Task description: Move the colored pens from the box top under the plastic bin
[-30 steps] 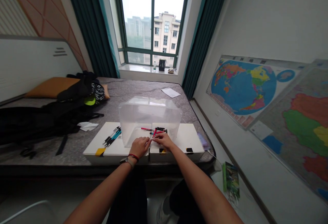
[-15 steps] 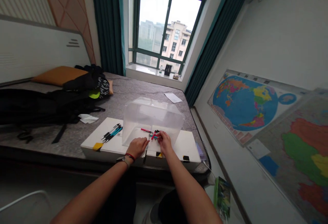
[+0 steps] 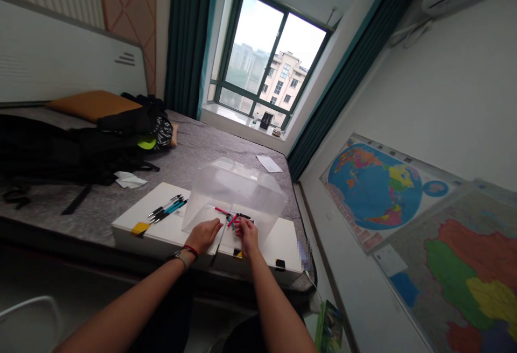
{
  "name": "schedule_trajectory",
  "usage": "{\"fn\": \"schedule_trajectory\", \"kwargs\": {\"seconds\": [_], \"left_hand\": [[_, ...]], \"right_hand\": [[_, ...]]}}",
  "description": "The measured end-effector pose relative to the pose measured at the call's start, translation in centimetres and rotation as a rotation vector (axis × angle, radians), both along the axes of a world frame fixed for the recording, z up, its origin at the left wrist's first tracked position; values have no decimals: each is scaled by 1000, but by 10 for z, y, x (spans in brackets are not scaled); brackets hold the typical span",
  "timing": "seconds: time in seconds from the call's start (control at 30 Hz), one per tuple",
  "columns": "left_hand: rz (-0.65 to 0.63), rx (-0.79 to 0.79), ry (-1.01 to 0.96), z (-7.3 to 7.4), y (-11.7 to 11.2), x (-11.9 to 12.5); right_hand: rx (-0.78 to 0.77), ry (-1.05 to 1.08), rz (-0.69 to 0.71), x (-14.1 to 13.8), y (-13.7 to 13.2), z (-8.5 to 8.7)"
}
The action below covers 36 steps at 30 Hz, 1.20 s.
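Note:
A clear plastic box (image 3: 238, 194) stands on white flat boxes (image 3: 161, 229) at the bed's near edge. Several pens (image 3: 232, 216), pink, teal and black, lie at its open front. My right hand (image 3: 247, 233) is closed round some of these pens, pinching them at the box mouth. My left hand (image 3: 205, 233) rests just to the left, fingers curled against the white surface beside the box; whether it holds anything is hidden. A second small group of pens (image 3: 166, 209), black and teal, lies on the white box to the left of the plastic box.
Black bags and clothes (image 3: 76, 148) and an orange cushion (image 3: 91, 104) lie on the grey bed (image 3: 226, 148). White paper (image 3: 270, 164) is at the far corner. Wall maps (image 3: 375, 183) hang right. A white chair rail (image 3: 28, 310) is lower left.
The camera has tilted and swung left, so the scene sits rotated. My right hand has shifted slightly left along the pens at the box mouth; my left hand stays beside it.

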State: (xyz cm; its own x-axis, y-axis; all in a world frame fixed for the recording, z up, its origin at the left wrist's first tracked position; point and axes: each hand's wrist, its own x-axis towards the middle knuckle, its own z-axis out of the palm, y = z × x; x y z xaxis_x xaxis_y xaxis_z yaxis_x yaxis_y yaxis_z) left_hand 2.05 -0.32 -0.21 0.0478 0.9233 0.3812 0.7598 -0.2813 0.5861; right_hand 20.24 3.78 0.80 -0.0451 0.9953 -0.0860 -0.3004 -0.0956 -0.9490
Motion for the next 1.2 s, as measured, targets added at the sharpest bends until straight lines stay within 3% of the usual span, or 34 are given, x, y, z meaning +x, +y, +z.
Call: {"fn": "schedule_trajectory", "kwargs": {"seconds": [0.13,0.2,0.33,0.43,0.63,0.8,0.87,1.03,1.2], "left_hand": [[45,-54,-302,9,4,0],[95,-40,-577,20,12,5],[363,-58,-1247,43,38,31],[421,-140,-1519,52,59,53],[449,-216,-1539,47,86,77],[483,-208,-1601,45,89,88],[446,-225,-1612,41,83,93],[188,-297,-1472,25,65,98],[152,-296,-1412,30,61,94]], "right_hand": [[4,-60,-3,0,3,-6],[14,-87,10,0,4,-8],[37,-91,23,1,6,-12],[47,-69,45,1,7,-14],[41,-74,81,1,9,-15],[99,-140,74,2,13,-24],[108,-135,43,2,16,-30],[98,-116,-1,2,21,-36],[74,-86,25,1,14,-25]]}}
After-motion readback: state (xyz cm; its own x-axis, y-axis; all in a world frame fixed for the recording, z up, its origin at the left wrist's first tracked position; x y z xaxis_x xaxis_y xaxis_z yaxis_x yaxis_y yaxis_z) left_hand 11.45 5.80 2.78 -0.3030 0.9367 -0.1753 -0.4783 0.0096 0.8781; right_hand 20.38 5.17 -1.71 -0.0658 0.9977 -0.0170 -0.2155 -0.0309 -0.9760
